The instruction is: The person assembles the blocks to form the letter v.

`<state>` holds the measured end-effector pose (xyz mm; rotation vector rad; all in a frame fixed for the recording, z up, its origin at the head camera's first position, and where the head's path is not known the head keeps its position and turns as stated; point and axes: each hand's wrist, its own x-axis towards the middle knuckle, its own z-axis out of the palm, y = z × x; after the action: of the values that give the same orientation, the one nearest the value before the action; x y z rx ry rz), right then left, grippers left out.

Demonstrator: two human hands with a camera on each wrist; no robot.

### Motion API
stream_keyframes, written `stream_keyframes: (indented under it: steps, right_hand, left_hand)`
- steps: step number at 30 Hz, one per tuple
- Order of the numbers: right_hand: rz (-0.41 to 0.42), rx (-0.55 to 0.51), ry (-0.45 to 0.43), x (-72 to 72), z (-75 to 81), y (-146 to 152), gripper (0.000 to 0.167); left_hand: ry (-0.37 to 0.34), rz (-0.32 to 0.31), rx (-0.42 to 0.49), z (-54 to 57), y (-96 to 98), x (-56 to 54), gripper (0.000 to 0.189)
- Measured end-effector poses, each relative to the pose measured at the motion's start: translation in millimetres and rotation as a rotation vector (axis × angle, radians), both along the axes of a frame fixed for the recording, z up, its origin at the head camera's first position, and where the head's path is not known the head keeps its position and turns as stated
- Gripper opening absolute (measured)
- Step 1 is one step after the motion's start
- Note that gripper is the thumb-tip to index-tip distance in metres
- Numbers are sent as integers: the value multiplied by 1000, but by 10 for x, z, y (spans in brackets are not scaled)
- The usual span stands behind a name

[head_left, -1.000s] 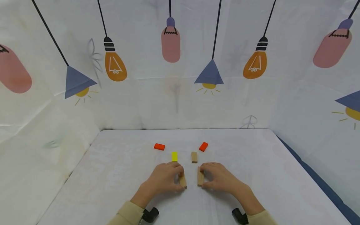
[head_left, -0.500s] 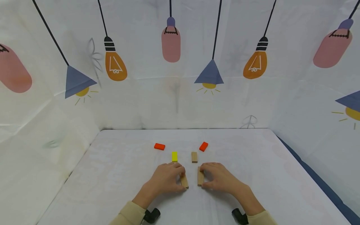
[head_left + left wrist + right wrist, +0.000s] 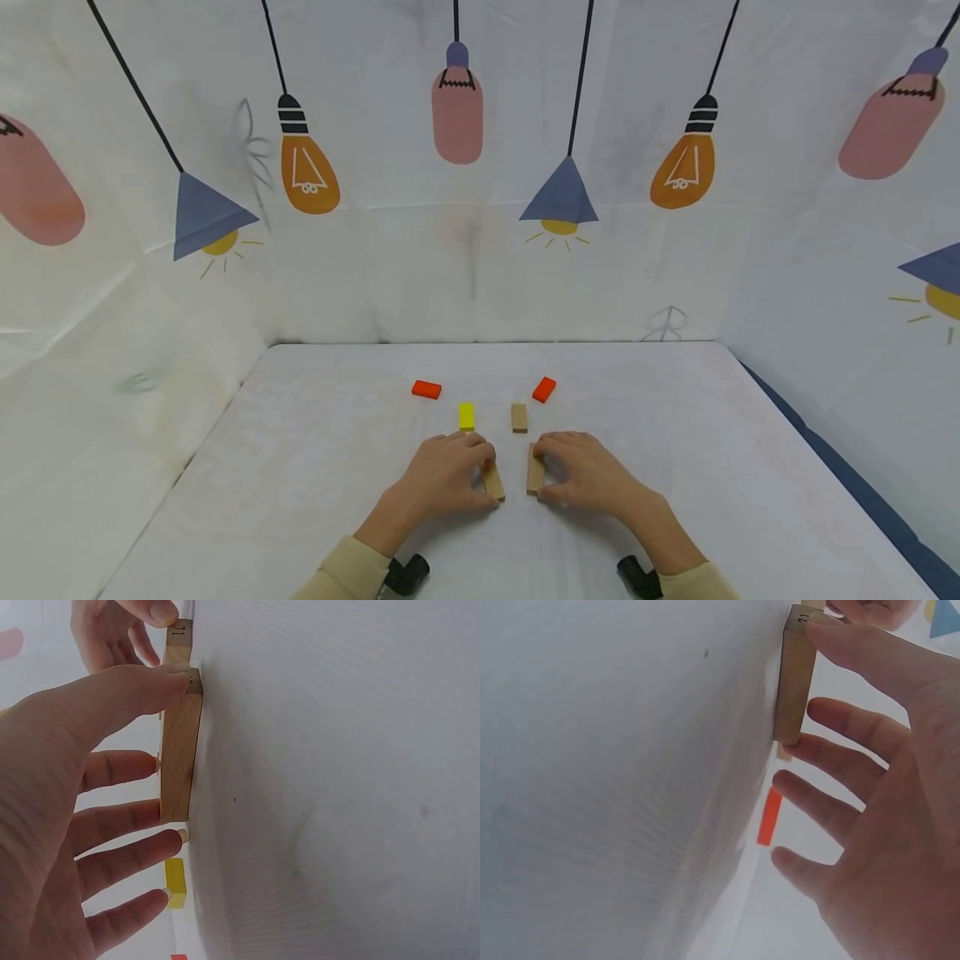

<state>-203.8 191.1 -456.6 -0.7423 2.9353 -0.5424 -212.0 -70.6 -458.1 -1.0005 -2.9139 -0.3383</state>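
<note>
My left hand point(image 3: 447, 475) pinches a plain wooden block point(image 3: 181, 754) lengthwise, thumb on its near end and fingers toward its far end. That block lies on the table, tilted slightly in the head view. Across a narrow gap, my right hand point(image 3: 588, 473) holds a second wooden block point(image 3: 796, 679) the same way, its near end marked with a number. Just beyond the left fingers is a yellow block point(image 3: 467, 416). A shorter-looking wooden block point(image 3: 519, 418) lies beyond the right-hand one.
Two red blocks lie farther back, a left red block point(image 3: 426, 389) and a right red block point(image 3: 543, 389). The white table point(image 3: 337, 417) meets a cloth wall point(image 3: 360, 283) printed with lamps. Dark cloth point(image 3: 825, 450) shows past the table's right edge.
My left hand has slid its wooden block a little to the right, narrowing the gap to the other one. The right hand and its block have stayed in place.
</note>
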Motion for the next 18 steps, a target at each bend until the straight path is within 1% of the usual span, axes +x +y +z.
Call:
stream_keyframes:
  steps: [4, 8, 14, 18]
  right_hand:
    - [-25, 18, 35, 14, 11, -27, 46]
    - [-49, 14, 59, 38, 34, -49, 46]
    - [-77, 17, 104, 65, 43, -58, 44]
    - [-96, 27, 117, 77, 45, -62, 45]
  left_hand:
    - [-20, 12, -4, 3, 6, -6, 37]
    - [-24, 16, -4, 7, 13, 0, 37]
    - [7, 10, 16, -3, 11, 20, 36]
    - [25, 10, 19, -4, 14, 34, 36]
